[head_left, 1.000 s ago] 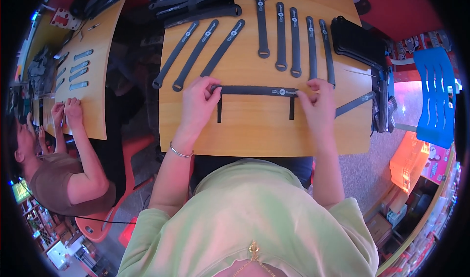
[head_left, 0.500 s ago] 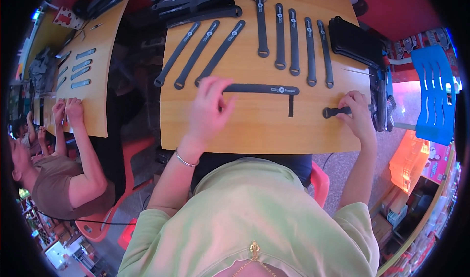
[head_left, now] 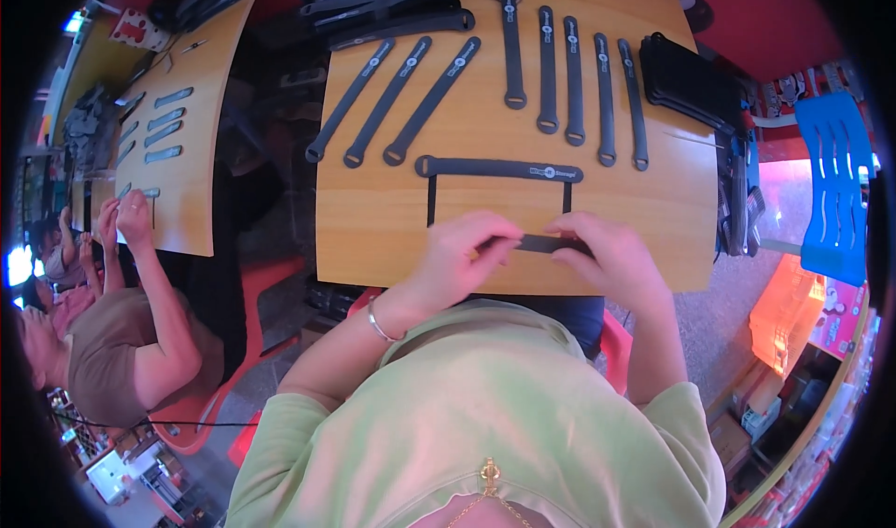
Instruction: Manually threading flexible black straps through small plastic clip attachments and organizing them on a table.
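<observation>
My left hand (head_left: 464, 253) and my right hand (head_left: 607, 259) meet near the front edge of the wooden table (head_left: 373, 220). Between them they hold a short dark strap piece (head_left: 546, 243), each hand pinching one end. Just beyond the hands lies a long dark strap (head_left: 499, 168) flat across the table, with two thin dark strips (head_left: 431, 200) running from it toward me, one at each end. Several more dark straps (head_left: 569, 80) lie in rows at the far side.
A black stack (head_left: 686, 80) sits at the table's right rear. A second wooden table (head_left: 182, 183) stands to the left, where another person (head_left: 121, 341) sits with hands on small grey pieces. A blue plastic chair (head_left: 840, 192) stands at the right.
My right hand came back from the table's right side with a short dark piece. My left hand left the long strap and joined it near the front edge.
</observation>
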Available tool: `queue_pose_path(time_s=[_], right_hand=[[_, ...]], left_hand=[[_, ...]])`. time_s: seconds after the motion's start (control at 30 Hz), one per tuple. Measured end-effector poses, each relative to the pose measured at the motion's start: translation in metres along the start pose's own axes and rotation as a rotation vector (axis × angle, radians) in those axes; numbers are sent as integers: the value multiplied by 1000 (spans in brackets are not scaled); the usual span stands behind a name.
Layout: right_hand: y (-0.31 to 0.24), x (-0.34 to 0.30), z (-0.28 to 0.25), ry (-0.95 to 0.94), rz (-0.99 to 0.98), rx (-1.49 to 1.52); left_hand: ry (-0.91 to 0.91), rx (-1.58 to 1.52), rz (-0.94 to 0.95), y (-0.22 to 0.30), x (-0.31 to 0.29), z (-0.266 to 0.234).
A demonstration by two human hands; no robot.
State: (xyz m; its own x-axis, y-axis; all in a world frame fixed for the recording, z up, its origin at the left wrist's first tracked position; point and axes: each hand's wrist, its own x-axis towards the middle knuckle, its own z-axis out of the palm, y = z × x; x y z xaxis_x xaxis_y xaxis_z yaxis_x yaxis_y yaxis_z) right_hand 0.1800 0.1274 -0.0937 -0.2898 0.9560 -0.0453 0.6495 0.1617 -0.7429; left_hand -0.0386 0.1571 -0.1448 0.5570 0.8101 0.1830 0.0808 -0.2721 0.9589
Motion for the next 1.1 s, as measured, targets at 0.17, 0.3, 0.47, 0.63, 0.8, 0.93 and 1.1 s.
queue_pose_path(time_s=[0.17,0.3,0.47,0.63,0.8,0.93,1.1], right_hand=[[18,0,-7,14,167,145],[27,5,-5,94,285,362],[46,11,7,196,309,540],[60,11,20,340,401,655],[66,14,25,385,375,620],[65,19,26,460,299,542],[68,21,30,482,318,550]], left_hand=[[215,-292,-244,-11,-12,-34],[245,-395,-400,-20,-17,-50],[237,-454,-462,-21,-8,-61],[304,-321,-475,-28,-2,-68],[349,-254,-494,-39,3,-72],[384,-228,-511,-41,9,-72],[422,-164,-490,-44,13,-73]])
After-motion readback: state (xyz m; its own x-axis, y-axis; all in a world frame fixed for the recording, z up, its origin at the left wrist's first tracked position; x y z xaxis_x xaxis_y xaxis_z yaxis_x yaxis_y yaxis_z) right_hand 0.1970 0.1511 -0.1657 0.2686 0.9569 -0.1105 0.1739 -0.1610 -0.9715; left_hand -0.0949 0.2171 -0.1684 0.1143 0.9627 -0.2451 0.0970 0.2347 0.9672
